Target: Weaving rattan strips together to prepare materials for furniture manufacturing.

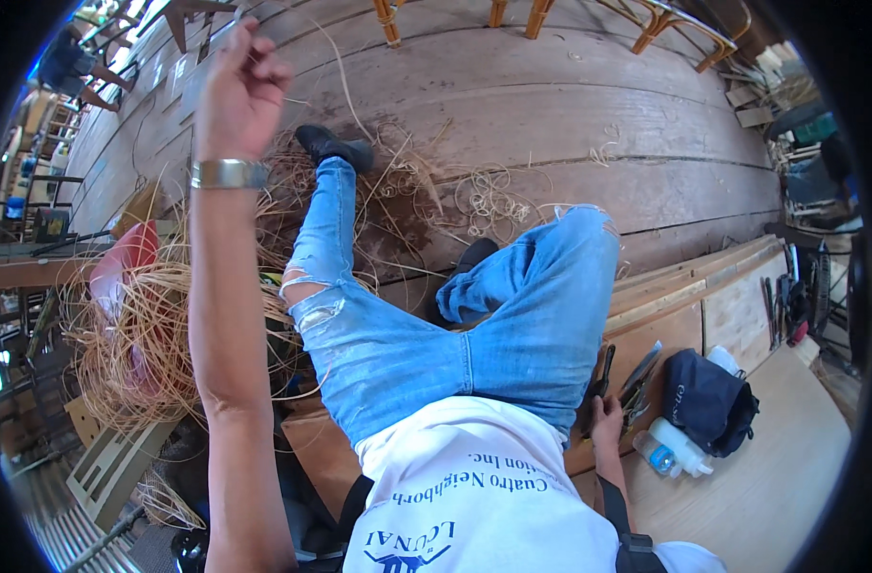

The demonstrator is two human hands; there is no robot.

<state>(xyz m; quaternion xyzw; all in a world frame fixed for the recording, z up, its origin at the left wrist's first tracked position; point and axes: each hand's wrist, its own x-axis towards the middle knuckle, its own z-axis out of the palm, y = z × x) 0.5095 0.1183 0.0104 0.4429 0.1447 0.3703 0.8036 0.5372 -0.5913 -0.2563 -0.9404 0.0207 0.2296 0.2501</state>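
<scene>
Rattan strands [135, 334], thin, pale and straw-coloured, lay in a loose tangled heap at the person's left, draped over a red seat-like shape and spilling onto the dark plank floor [551, 115]. More curls of the same fibre [484, 201] lay scattered on the boards ahead of the feet. The left hand [240, 86] was raised high above the heap, fingers curled shut as if pinching something thin, though whether a strand ran through them could not be told; a metal watch band [228, 174] circled the wrist. The right hand [606, 415] rested low beside the thigh on the wooden bench [742, 306], its fingers closed on the dark handle of a tool among a small cluster of pliers and cutters [632, 382].

Just beside those tools lay a clear plastic bottle [673, 449] on its side, with a blue label and a white cap, touching a dark navy pouch [708, 396] that bore small pale lettering. More hand tools [785, 301] lay in a row farther along the bench near its far edge.

The bench's light boards stretched bare to the right of the pouch. Ahead, the floor lay open up to a row of bamboo chair legs [522, 14] at the top edge.
</scene>
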